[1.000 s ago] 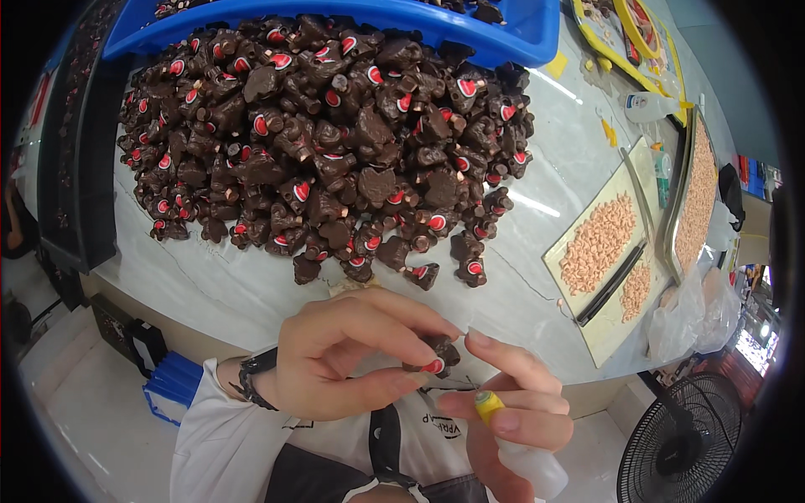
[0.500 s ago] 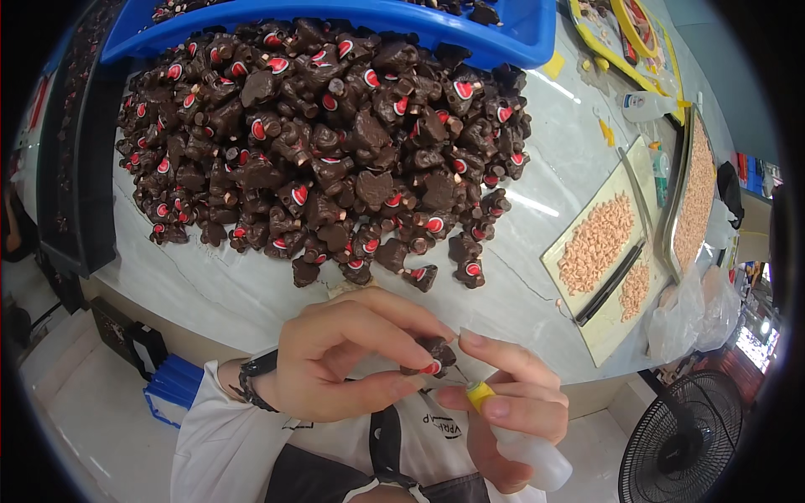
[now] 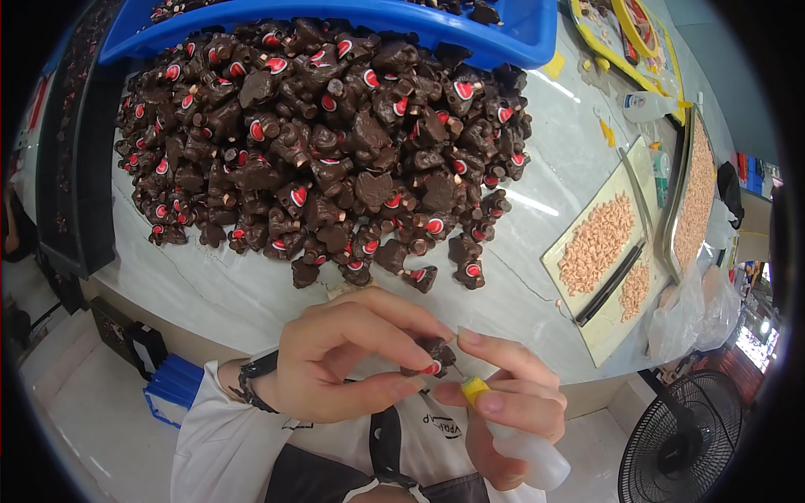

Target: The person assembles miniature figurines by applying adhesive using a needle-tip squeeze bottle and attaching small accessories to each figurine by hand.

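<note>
Brown figurine w/ a red spot is pinched in the left hand, thumb underneath and index + other fingers curled over the top, so closed tight on it. It's held just off the near edge of the white table, above the person's lap.

Right hand is wrapped around a small squeeze bottle, whitish body w/ a yellow cap, fingers closed on it. Its fine tip points up-left and sits right at the figurine, can't tell if it's actually touching tbh.

Left wrist has a dark bracelet.

On the table behind the hands: big pile of the same brown figurines, blue bin at the far edge. Off to the right, well apart from the hands, a flat tray w/ small pinkish-orange pieces. Black fan down on the floor at lower right.
</note>
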Demonstrator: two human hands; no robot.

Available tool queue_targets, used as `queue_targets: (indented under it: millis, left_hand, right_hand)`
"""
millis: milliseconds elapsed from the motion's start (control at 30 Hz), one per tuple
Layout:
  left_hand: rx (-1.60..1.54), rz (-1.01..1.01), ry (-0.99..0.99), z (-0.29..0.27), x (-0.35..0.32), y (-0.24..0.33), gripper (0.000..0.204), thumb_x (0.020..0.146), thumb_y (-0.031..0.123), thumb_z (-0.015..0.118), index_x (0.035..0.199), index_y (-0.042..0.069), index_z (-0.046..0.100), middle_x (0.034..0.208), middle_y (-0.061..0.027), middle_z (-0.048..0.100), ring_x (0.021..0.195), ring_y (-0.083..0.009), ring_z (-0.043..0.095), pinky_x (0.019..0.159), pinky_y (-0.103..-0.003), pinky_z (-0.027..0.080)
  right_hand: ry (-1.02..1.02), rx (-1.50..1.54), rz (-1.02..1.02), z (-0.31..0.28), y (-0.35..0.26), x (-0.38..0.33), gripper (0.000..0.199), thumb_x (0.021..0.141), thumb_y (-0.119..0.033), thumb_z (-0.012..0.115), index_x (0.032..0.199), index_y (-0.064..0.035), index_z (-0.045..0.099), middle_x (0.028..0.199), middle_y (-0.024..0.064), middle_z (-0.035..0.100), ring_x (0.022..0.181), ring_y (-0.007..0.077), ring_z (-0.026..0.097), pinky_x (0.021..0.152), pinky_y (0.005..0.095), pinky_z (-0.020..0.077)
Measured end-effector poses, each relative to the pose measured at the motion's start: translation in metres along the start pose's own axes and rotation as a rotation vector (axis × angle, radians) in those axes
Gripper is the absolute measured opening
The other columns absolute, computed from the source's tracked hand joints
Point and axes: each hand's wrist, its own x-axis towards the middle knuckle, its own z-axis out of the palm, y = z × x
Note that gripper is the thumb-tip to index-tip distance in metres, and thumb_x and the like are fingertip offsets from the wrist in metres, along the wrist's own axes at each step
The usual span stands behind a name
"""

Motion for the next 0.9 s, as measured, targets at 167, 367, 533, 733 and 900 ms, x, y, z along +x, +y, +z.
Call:
queue_targets:
  millis: [167, 367, 533, 733, 900]
  left_hand:
    - [-0.208, -0.058, 0.197, 0.011, 0.000, 0.002, 0.026, 0.071, -0.011, 0.060, 0.096, -0.004, 0.055, 0.107, -0.0221, 0.052, 0.095, -0.0223, 0.054, 0.082, -0.031, 0.044]
    - [-0.230, -0.054, 0.186, 0.010, 0.001, 0.001, 0.026, 0.073, -0.012, 0.058, 0.097, -0.005, 0.052, 0.108, -0.0229, 0.050, 0.098, -0.0235, 0.053, 0.085, -0.032, 0.044]
    - [-0.166, -0.033, 0.140, 0.007, 0.000, 0.001, 0.027, 0.072, -0.013, 0.057, 0.098, -0.005, 0.051, 0.109, -0.0237, 0.048, 0.097, -0.0236, 0.054, 0.085, -0.032, 0.044]
    - [-0.145, -0.055, 0.136, 0.010, 0.000, 0.004, 0.024, 0.071, -0.012, 0.058, 0.092, -0.004, 0.050, 0.106, -0.0240, 0.048, 0.090, -0.0305, 0.058, 0.079, -0.038, 0.049]
    - [-0.119, -0.084, 0.067, 0.010, 0.005, 0.000, 0.026, 0.070, -0.011, 0.059, 0.094, -0.004, 0.051, 0.105, -0.0221, 0.048, 0.090, -0.0286, 0.058, 0.080, -0.036, 0.049]
  right_hand:
    - [0.025, 0.056, -0.029, 0.004, 0.007, 0.004, 0.051, 0.089, -0.052, 0.028, 0.093, -0.0048, 0.046, 0.060, 0.0091, 0.061, 0.084, 0.0405, 0.060, 0.059, 0.0379, 0.0503]
    - [0.011, 0.071, -0.053, 0.004, 0.007, 0.006, 0.050, 0.089, -0.051, 0.027, 0.091, -0.0043, 0.045, 0.059, 0.0106, 0.062, 0.082, 0.0421, 0.060, 0.064, 0.0392, 0.0507]
    - [-0.026, -0.004, -0.033, 0.003, 0.004, 0.010, 0.048, 0.089, -0.051, 0.028, 0.093, -0.0055, 0.044, 0.061, 0.0100, 0.062, 0.076, 0.0386, 0.061, 0.060, 0.0384, 0.0512]
    - [0.378, -0.148, -0.401, -0.024, 0.024, -0.038, 0.028, 0.085, -0.020, 0.054, 0.104, -0.0082, 0.037, 0.080, 0.0202, 0.063, 0.082, 0.0406, 0.061, 0.065, 0.0443, 0.0506]
    - [0.376, -0.908, 0.063, -0.062, 0.038, -0.041, 0.045, 0.065, 0.011, 0.064, 0.099, -0.0055, 0.039, 0.079, 0.0099, 0.060, 0.069, 0.0223, 0.053, 0.071, 0.0337, 0.0415]
